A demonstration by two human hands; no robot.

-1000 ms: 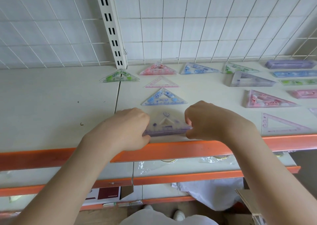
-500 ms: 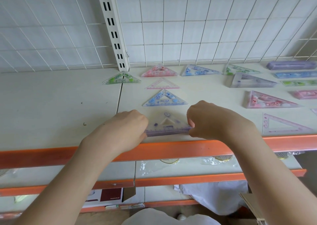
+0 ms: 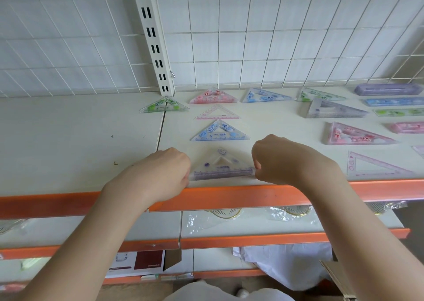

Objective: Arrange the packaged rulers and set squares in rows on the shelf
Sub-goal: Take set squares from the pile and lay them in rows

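A stack of purple set squares (image 3: 221, 168) lies at the front of the white shelf (image 3: 68, 149). My left hand (image 3: 160, 174) grips its left corner and my right hand (image 3: 284, 160) pinches its right corner. Behind it, in a column, lie a blue set square (image 3: 219, 132), a pink one (image 3: 216, 113) and a pink packaged stack (image 3: 212, 97). A green set square (image 3: 164, 105) sits to the left. More set squares (image 3: 355, 135) and packaged rulers (image 3: 387, 89) lie in rows to the right.
The shelf has an orange front lip (image 3: 229, 196) and a white wire grid back (image 3: 252, 36) with a slotted upright (image 3: 152, 36). Lower shelves hold plastic-wrapped goods (image 3: 229, 215). A cardboard box (image 3: 337, 275) stands at the lower right.
Both hands stay on the purple stack's corners; the stack has hardly shifted. The camera has tilted slightly.
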